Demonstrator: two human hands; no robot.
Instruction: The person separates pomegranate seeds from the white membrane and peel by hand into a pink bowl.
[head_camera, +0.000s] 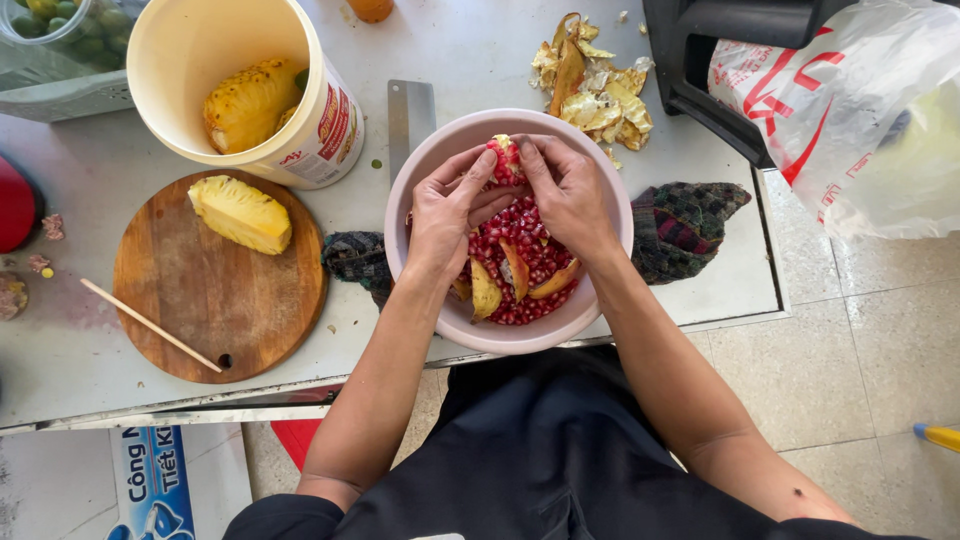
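Note:
Over a pale pink bowl (420, 170) my left hand (445, 215) and my right hand (570, 195) together grip a piece of pomegranate (506, 160), thumbs pressed on its red seeds. Loose red seeds (520, 245) and a few yellow bits of peel (486, 292) lie in the bowl beneath the hands. The bowl rests on a dark checked cloth (690, 225) near the front edge of the metal table (80, 340).
A round wooden board (215, 300) with a peeled pineapple piece (240, 212) and a thin stick (150, 325) lies left. Behind it stands a cream bucket (330, 130) holding pineapple. A cleaver blade (410, 115), peel scraps (595, 85), a black crate (700, 60) and a plastic bag (860, 110) lie beyond.

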